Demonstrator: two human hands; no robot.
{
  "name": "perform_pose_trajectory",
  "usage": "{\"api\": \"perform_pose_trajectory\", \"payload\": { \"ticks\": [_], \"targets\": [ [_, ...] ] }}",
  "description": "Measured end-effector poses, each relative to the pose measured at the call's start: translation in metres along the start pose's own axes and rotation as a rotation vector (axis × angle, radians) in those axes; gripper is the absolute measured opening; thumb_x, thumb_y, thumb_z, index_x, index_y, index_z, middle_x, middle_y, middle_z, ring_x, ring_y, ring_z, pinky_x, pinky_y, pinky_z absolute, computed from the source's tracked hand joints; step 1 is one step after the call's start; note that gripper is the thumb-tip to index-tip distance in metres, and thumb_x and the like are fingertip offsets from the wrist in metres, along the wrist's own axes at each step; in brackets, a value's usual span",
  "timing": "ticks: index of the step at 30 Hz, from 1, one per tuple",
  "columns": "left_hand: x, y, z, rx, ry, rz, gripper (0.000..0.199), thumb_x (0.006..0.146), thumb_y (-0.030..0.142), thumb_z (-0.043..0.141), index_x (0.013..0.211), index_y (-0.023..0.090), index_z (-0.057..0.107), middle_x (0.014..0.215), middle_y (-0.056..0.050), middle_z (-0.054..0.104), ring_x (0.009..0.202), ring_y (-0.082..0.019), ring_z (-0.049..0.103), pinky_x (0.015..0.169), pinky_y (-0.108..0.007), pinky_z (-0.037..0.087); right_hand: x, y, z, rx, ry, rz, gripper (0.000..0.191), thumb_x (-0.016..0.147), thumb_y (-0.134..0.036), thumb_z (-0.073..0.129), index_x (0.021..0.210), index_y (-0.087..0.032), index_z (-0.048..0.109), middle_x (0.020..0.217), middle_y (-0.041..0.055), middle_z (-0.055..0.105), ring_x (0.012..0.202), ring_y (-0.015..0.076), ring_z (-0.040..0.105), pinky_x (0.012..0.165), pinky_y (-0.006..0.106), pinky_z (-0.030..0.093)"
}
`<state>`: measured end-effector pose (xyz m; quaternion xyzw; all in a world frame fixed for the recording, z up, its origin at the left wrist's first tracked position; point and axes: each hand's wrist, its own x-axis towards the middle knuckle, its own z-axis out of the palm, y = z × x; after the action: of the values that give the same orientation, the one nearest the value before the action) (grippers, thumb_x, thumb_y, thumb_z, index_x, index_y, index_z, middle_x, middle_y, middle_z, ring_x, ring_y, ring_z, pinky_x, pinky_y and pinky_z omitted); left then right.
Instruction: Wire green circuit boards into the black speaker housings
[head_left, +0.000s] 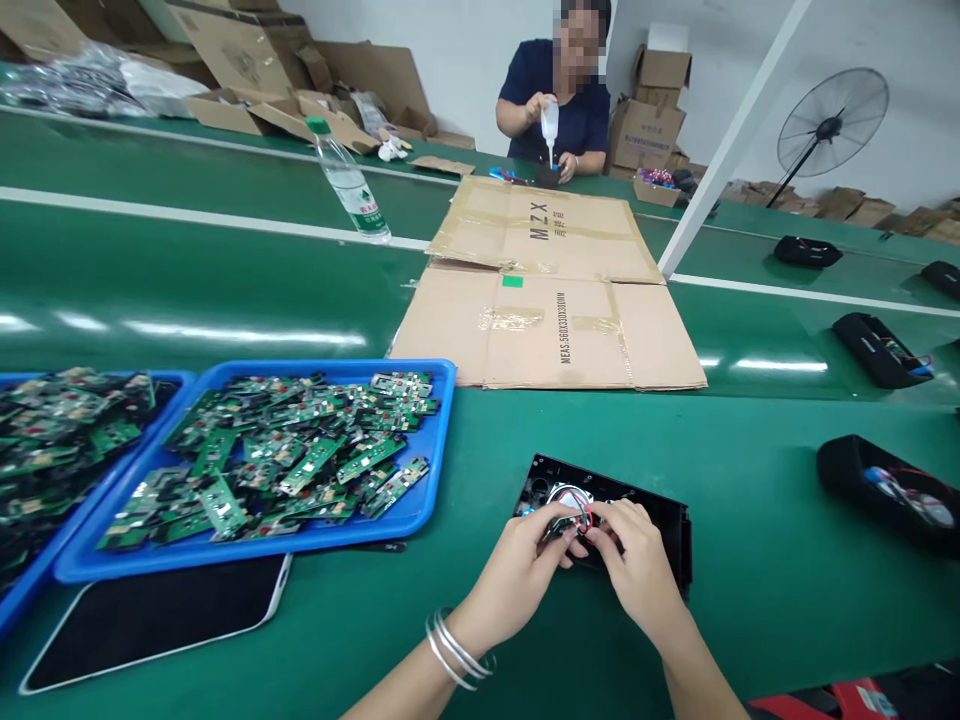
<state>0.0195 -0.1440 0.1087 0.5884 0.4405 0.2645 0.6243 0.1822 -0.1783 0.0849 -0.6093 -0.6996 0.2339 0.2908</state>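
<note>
A black speaker housing (664,528) lies on the green bench in front of me, its inner side up. Inside it sits a round silver speaker (562,492) with red and dark wires (583,502) around it. Above the housing, my left hand (521,560) is closed on a small circuit board, mostly covered by the fingers. My right hand (634,560) pinches at the wires beside the board, its fingertips close to those of the left. The exact wire end between the right fingers is too small to make out.
Blue trays (442,450) heaped with green circuit boards (311,465) stand at left, a tablet (165,615) partly beneath. Flattened cardboard (547,330) lies ahead, near a water bottle (352,190). Black housings (881,350) line the right. A co-worker (559,100) holds a white squeeze bottle (550,125) opposite.
</note>
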Motion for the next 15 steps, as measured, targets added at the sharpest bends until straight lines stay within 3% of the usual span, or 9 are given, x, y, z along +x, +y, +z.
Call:
{"api": "perform_pose_trajectory", "payload": {
  "ticks": [4, 7, 12, 15],
  "targets": [
    [0.002, -0.002, 0.001, 0.031, -0.002, -0.013, 0.019, 0.087, 0.025, 0.045, 0.094, 0.018, 0.061, 0.068, -0.002, 0.070, 0.062, -0.017, 0.066, 0.063, -0.030, 0.055, 0.006, -0.005, -0.004, 0.051, -0.053, 0.070, 0.019, 0.090, -0.021, 0.044, 0.097, -0.020, 0.062, 0.076, 0.0030, 0.061, 0.071, 0.0184, 0.057, 0.069, 0.034, 0.046],
    [0.003, -0.003, 0.003, -0.015, -0.026, -0.042, 0.018, 0.086, 0.025, 0.048, 0.096, 0.017, 0.060, 0.072, -0.003, 0.070, 0.068, -0.019, 0.068, 0.063, -0.030, 0.055, 0.009, -0.001, -0.019, 0.153, -0.135, 0.156, 0.023, 0.087, -0.024, 0.050, 0.108, -0.023, 0.059, 0.082, 0.0021, 0.063, 0.073, 0.0174, 0.058, 0.068, 0.031, 0.049],
    [0.002, -0.005, 0.003, -0.104, 0.005, -0.113, 0.030, 0.083, 0.025, 0.051, 0.112, 0.018, 0.048, 0.092, -0.006, 0.069, 0.077, -0.021, 0.070, 0.069, -0.034, 0.056, 0.002, 0.018, -0.050, 0.100, 0.105, 0.187, 0.027, 0.091, -0.034, 0.043, 0.109, -0.021, 0.059, 0.093, 0.0063, 0.063, 0.082, 0.0193, 0.059, 0.075, 0.033, 0.049],
    [0.000, -0.001, -0.002, -0.118, -0.059, -0.096, 0.031, 0.082, 0.023, 0.052, 0.112, 0.022, 0.045, 0.110, -0.007, 0.063, 0.085, -0.022, 0.070, 0.074, -0.034, 0.056, -0.005, 0.027, -0.055, 0.034, 0.201, 0.165, 0.026, 0.091, -0.035, 0.043, 0.101, -0.021, 0.062, 0.094, 0.0080, 0.064, 0.090, 0.0226, 0.057, 0.078, 0.037, 0.049]
  ]
}}
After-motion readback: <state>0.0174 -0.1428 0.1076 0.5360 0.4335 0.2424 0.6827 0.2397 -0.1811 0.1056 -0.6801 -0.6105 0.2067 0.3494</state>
